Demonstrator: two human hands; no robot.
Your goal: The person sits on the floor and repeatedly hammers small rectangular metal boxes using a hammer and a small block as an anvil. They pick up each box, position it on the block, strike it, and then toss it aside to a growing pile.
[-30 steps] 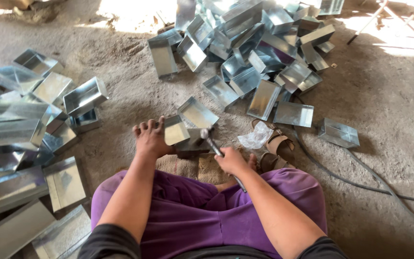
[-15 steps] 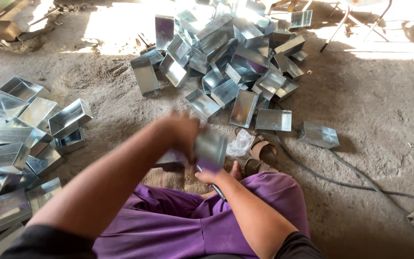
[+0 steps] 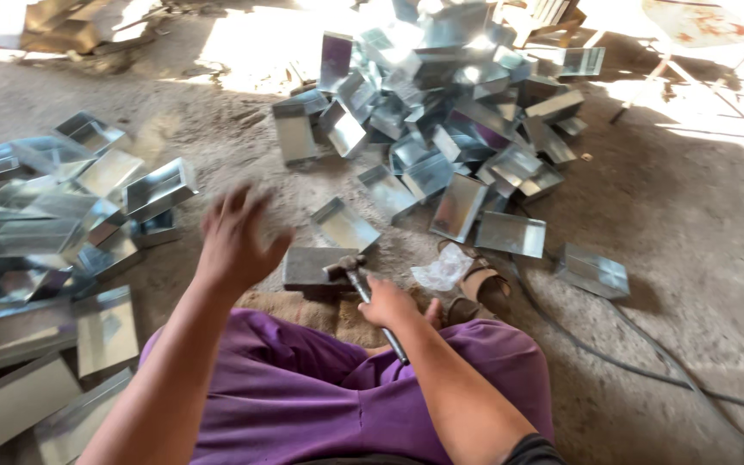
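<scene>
My left hand [image 3: 236, 239] hovers open and blurred above the ground, with nothing in it, between the left heap of trays and a dark metal block [image 3: 303, 269]. My right hand [image 3: 389, 303] grips the handle of a hammer [image 3: 356, 277]. The hammer's head rests on the near right edge of the block. A shiny sheet-metal tray [image 3: 344, 226] lies just behind the block. I sit with purple trousers [image 3: 320, 387] over my legs.
A big heap of metal trays [image 3: 449, 103] fills the far middle. Another heap [image 3: 45, 215] and flat metal sheets [image 3: 10, 396] lie at the left. A sandalled foot [image 3: 478, 288], crumpled white plastic [image 3: 443, 269], a lone tray [image 3: 592, 271] and a cable [image 3: 639, 366] are on the dirt at the right.
My left hand lifted a metal tray off the block, swung it to the left and now has nothing in it. The right hand stayed on the hammer.
</scene>
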